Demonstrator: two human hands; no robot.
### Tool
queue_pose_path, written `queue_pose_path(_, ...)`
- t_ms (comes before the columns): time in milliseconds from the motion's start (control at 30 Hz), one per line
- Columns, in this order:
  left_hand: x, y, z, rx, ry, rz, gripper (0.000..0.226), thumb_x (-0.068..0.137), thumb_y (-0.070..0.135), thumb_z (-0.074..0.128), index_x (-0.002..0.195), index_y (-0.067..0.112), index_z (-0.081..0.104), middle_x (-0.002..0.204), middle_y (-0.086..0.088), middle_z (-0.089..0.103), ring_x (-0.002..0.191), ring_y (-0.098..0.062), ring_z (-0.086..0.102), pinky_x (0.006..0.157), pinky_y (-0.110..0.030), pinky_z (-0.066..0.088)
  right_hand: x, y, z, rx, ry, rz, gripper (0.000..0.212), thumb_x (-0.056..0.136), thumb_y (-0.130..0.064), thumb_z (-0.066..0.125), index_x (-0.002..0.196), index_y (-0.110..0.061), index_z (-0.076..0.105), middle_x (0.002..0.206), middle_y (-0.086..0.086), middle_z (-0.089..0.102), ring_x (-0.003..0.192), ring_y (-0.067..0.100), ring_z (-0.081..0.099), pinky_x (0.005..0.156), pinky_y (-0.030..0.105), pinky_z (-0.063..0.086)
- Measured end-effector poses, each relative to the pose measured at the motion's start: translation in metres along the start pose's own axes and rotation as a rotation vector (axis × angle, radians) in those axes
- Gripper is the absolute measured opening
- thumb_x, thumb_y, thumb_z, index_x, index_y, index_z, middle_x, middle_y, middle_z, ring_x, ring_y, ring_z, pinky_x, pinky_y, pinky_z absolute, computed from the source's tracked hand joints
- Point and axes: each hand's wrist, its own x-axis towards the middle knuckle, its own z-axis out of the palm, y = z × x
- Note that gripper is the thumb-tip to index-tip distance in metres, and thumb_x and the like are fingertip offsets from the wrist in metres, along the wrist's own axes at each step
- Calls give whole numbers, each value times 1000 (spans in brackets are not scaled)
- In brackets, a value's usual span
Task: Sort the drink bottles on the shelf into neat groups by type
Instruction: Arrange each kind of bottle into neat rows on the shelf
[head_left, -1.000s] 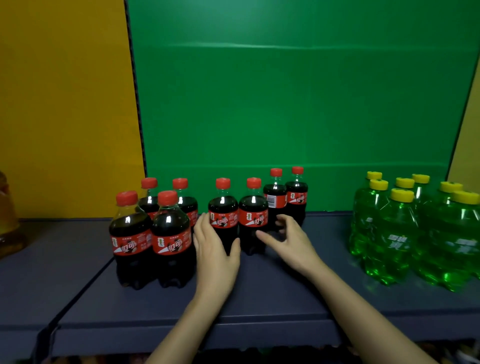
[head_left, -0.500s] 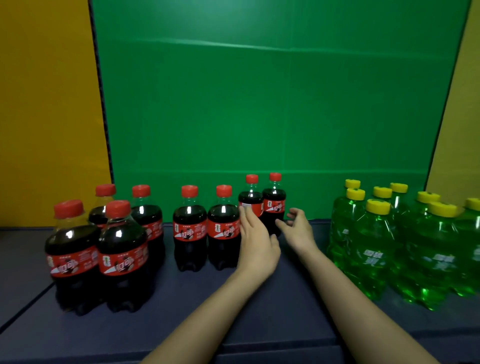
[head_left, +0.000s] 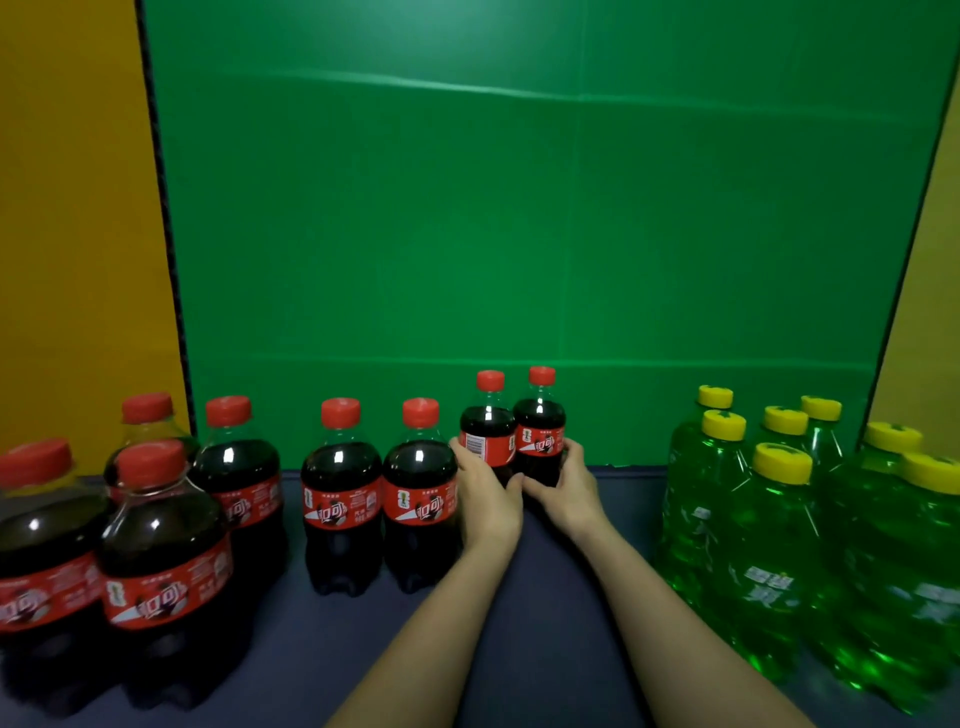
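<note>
Near left cola cluster (head_left: 161, 551) and near right green bottles (head_left: 774, 545) already grouped, well apart. Far back: left hand (head_left: 485, 499) wraps left far cola (head_left: 485, 434), right hand (head_left: 563, 493) wraps right far cola (head_left: 540, 431). Suggest sliding both along shelf (head_left: 545, 649), bases down, flush beside middle pair (head_left: 340, 499).

Btm halves of the left back cola bottle (head_left: 488, 428) & right back cola bottle (head_left: 540, 423) hide behind the left hand (head_left: 485, 501) & right hand (head_left: 566, 483) wrapped round them. Both arms (head_left: 415, 649) are cut off at the btm edge. The corner cola bottle (head_left: 36, 545) is cut by the L edge, label blurry. One red-cap bottle (head_left: 148, 415) peeks from behind the front cola bottle (head_left: 161, 551); only cap & neck show. The last green bottle (head_left: 930, 571) runs off the R edge. Small print: too tiny to read.
</note>
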Motion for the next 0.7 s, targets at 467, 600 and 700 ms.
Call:
queue_pose_path(467,-34,4,-8,52,-133,103,68,76,18,73,127,2,30,131,-15,41,123,-29,43,101,-32,36,-41,-26,-30,-175,190,-1,56,81,-17,68,123,-1,34,126,18,53,116,35,51,96,42,39)
queue_pose_path(600,-57,7,-35,-28,-184,173,67,74,19,76,122,3,33,126,-11,47,118,-25,48,96,-27,38,-67,-33,-38,-156,199,-16,60,81,-16,68,127,-2,33,129,18,52,119,35,50,97,43,41)
queue_pose_path(700,-80,6,-68,-110,-225,265,61,72,19,77,112,8,33,119,-7,52,107,-17,52,88,-22,40,-92,-40,-42,-126,173,-69,63,80,-16,68,131,-3,31,130,17,52,121,33,49,98,42,39)
